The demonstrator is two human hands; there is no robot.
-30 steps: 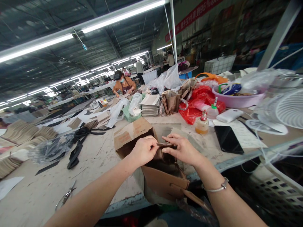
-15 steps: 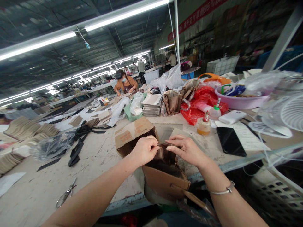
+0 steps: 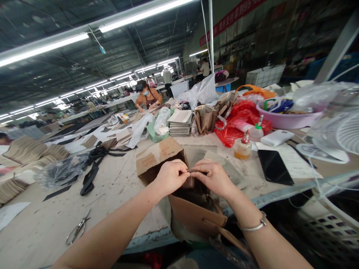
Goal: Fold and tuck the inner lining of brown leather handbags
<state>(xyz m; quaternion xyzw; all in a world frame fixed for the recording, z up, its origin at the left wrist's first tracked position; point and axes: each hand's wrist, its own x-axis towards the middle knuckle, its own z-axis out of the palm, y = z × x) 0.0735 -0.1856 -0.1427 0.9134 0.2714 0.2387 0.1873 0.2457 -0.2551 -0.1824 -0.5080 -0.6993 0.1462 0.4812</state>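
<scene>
A brown handbag (image 3: 193, 215) with a long strap or handle sits at the table's front edge, its mouth open toward me. My left hand (image 3: 171, 177) is closed, thumb and fingers pinching the far upper rim of the bag. Close beside it, my right hand (image 3: 214, 176) grips the same rim between thumb and fingers. The bag's dark inside shows below my hands. Behind my left hand stands an open cardboard box (image 3: 150, 162), partly covered by that hand. The bag's lower part is out of sight.
Scissors (image 3: 78, 226) lie at left, near black straps (image 3: 91, 179). To the right are a phone (image 3: 275, 167), a bottle of amber liquid (image 3: 242, 148), a pink basin (image 3: 291, 118) and a fan (image 3: 347, 130). Stacked panels (image 3: 180, 123) stand behind. A co-worker (image 3: 148, 98) sits across the table.
My right hand has slid left along the bag's rim, nearer my left hand, and its fingers have curled in more. My left hand keeps its pinch in about the same place.
</scene>
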